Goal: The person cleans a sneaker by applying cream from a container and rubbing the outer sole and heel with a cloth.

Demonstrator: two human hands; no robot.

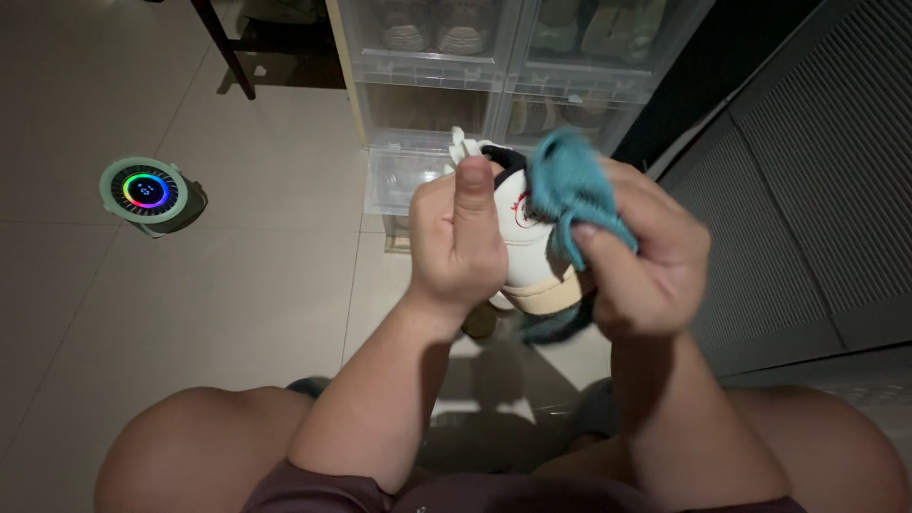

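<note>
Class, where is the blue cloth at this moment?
In the head view, the blue cloth sits right of centre, gripped in the right hand and pressed against the white shoe that the left hand holds.

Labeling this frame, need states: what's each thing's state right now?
Left hand: closed around the shoe.
Right hand: clutching the cloth.
White shoe: held up, off the floor.
Blue cloth: bunched, pressed on the shoe.
Round device: on the floor, ring lit.
Clear shoe boxes: stacked, shoes inside.

- Left hand (458, 242) grips a white sneaker (525, 249) above a tiled floor (237, 275).
- Right hand (638, 255) presses a teal cloth (570, 195) to the sneaker.
- Clear stacked shoe boxes (494, 66) stand behind; a round device with a rainbow-lit ring (144, 191) sits at left.
</note>
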